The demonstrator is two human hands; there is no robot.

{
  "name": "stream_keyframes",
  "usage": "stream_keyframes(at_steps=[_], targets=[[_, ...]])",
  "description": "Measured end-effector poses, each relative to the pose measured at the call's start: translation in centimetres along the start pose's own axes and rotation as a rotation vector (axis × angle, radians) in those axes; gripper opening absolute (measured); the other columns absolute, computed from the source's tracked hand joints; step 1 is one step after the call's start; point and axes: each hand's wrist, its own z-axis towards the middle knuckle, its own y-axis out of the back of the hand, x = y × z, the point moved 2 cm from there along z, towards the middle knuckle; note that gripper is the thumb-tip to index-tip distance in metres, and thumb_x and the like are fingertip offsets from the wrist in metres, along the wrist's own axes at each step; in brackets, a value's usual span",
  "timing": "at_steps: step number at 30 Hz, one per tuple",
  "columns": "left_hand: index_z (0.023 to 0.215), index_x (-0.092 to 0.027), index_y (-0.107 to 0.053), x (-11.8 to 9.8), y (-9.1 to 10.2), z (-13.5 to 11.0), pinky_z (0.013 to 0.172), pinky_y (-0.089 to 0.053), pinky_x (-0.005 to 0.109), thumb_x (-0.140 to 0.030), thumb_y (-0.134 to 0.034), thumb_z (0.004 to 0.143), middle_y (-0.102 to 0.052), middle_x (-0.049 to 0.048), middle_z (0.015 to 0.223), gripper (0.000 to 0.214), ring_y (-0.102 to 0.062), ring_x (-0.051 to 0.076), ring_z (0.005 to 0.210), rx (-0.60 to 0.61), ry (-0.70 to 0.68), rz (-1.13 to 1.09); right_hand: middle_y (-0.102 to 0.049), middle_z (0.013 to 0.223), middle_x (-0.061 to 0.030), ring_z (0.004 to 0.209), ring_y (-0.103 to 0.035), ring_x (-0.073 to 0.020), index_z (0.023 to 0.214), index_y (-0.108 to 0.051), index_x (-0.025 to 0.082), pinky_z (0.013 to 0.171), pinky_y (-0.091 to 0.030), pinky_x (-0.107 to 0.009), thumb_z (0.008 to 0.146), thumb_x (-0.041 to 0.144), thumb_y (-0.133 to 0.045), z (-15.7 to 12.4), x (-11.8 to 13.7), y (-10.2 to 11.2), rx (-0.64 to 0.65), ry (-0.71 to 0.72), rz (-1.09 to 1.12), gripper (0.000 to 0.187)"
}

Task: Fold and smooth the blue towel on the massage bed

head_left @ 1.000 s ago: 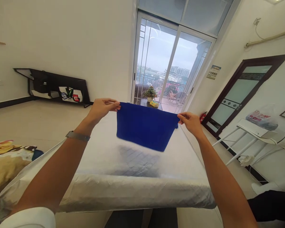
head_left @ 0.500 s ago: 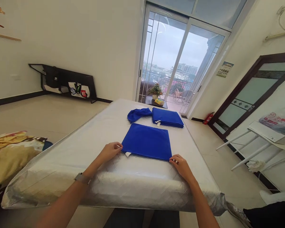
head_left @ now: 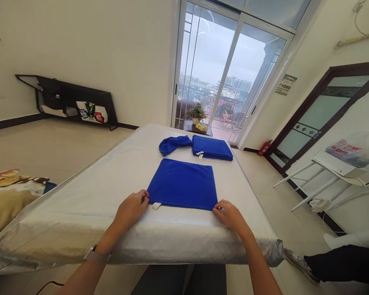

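Note:
A flat blue cloth piece with a white tag (head_left: 183,184), which looks like a cushion cover, lies near the front of a plastic-wrapped mattress (head_left: 110,172). My left hand (head_left: 133,209) pinches its near left corner, beside the tag. At the near right corner, my right hand (head_left: 230,215) has thumb and fingers closed on the edge. Farther back sits a neat stack of similar blue covers (head_left: 212,147), also tagged. Left of that stack is a crumpled blue cloth (head_left: 174,144).
Heaped cloths (head_left: 15,196) are at the left. A person's leg and shoe (head_left: 335,264) show at the lower right, near the mattress corner. A white chair (head_left: 332,168) carries a plastic bag (head_left: 349,149). A small dark table with a potted plant (head_left: 197,112) stands beyond the mattress.
The near edge of the blue cover has come slightly toward me, with both hands still at its corners. The whole view has shifted a little to the right.

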Motion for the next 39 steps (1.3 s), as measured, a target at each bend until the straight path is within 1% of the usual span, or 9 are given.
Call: stream_keyframes(at_steps=[4, 8, 15, 19, 23, 26, 30, 36, 39], targets=[[0.104, -0.021, -0.064, -0.3, -0.7, -1.0, 0.079, -0.045, 0.036, -0.032, -0.036, 0.093, -0.072, 0.0099, 0.094, 0.032, -0.064, 0.027, 0.09, -0.08, -0.106, 0.102, -0.073, 0.101, -0.0064, 0.099, -0.065, -0.0237, 0.101, -0.072, 0.025, 0.091, -0.05, -0.039, 0.099, 0.046, -0.046, 2.2, 0.9, -0.5, -0.091, -0.057, 0.034, 0.033], [0.107, -0.019, -0.064, -0.1, -1.0, -1.1, 0.081, -0.047, 0.038, -0.031, -0.033, 0.095, -0.073, 0.0107, 0.099, 0.036, -0.064, 0.028, 0.093, -0.083, -0.129, 0.172, -0.058, 0.141, -0.0146, 0.133, -0.049, -0.0279, 0.133, -0.061, 0.017, 0.112, -0.037, -0.046, 0.103, 0.045, -0.036, 4.2, 1.5, -4.0, -0.226, -0.111, -0.026, 0.048], [0.108, -0.016, -0.069, -0.9, -0.5, -0.7, 0.085, -0.05, 0.043, -0.024, -0.038, 0.093, -0.067, 0.0149, 0.104, 0.035, -0.061, 0.03, 0.096, -0.24, -0.201, 0.34, -0.016, 0.166, -0.0119, 0.154, -0.009, -0.0223, 0.159, -0.02, 0.007, 0.125, -0.008, -0.041, 0.103, 0.056, -0.02, 4.4, 1.8, -7.1, -0.008, -0.253, -0.155, 0.074], [0.109, -0.018, -0.07, -7.8, -2.5, 1.5, 0.095, -0.049, 0.041, -0.024, -0.041, 0.095, -0.066, 0.0133, 0.114, 0.033, -0.061, 0.026, 0.106, -0.283, -0.372, 0.215, -0.012, 0.167, -0.012, 0.154, -0.007, -0.0213, 0.159, -0.016, 0.004, 0.125, -0.006, -0.039, 0.104, 0.053, -0.016, 4.5, 2.1, -6.7, 0.046, -0.273, -0.19, 0.074], [0.128, -0.018, -0.063, -16.8, -7.9, 4.3, 0.108, -0.043, 0.039, -0.038, -0.039, 0.101, -0.06, 0.0122, 0.14, 0.042, -0.053, 0.025, 0.13, -0.094, -0.649, 0.12, -0.014, 0.166, -0.0145, 0.154, -0.01, -0.0236, 0.158, -0.019, 0.001, 0.124, -0.007, -0.04, 0.104, 0.048, -0.018, 4.6, 2.2, -6.7, 0.031, -0.266, -0.228, 0.071], [0.142, -0.02, -0.053, -19.3, -11.3, 5.3, 0.116, -0.033, 0.049, -0.043, -0.035, 0.103, -0.046, 0.0122, 0.155, 0.049, -0.039, 0.03, 0.144, -0.011, -0.758, 0.214, -0.015, 0.166, -0.0133, 0.154, -0.01, -0.0229, 0.158, -0.02, 0.003, 0.124, -0.007, -0.039, 0.104, 0.044, -0.019, 4.5, 2.3, -6.8, 0.035, -0.262, -0.219, 0.068], [0.15, -0.03, -0.043, -15.4, -12.0, 5.9, 0.118, -0.026, 0.056, -0.043, -0.029, 0.104, -0.036, 0.0087, 0.161, 0.05, -0.028, 0.032, 0.15, 0.021, -0.763, 0.292, -0.015, 0.166, -0.0131, 0.154, -0.01, -0.0224, 0.158, -0.019, 0.003, 0.124, -0.006, -0.038, 0.104, 0.047, -0.021, 4.5, 2.4, -6.6, 0.027, -0.276, -0.199, 0.07], [0.156, -0.026, -0.032, -3.5, -8.2, 5.3, 0.12, -0.02, 0.055, -0.053, -0.025, 0.102, -0.027, 0.0094, 0.164, 0.061, -0.019, 0.034, 0.152, 0.039, -0.425, 0.367, -0.011, 0.167, -0.0116, 0.154, -0.007, -0.0223, 0.159, -0.015, 0.004, 0.124, -0.005, -0.038, 0.104, 0.049, -0.019, 4.5, 2.5, -6.4, 0.063, -0.295, -0.205, 0.071], [0.158, -0.02, -0.024, 0.2, -7.2, 3.9, 0.12, -0.022, 0.055, -0.061, -0.024, 0.099, -0.023, 0.0131, 0.165, 0.071, -0.016, 0.035, 0.153, 0.021, -0.288, 0.353, -0.009, 0.167, -0.0116, 0.154, -0.008, -0.0223, 0.159, -0.014, 0.003, 0.124, -0.005, -0.037, 0.104, 0.049, -0.018, 4.4, 2.6, -6.4, 0.077, -0.299, -0.227, 0.071]])
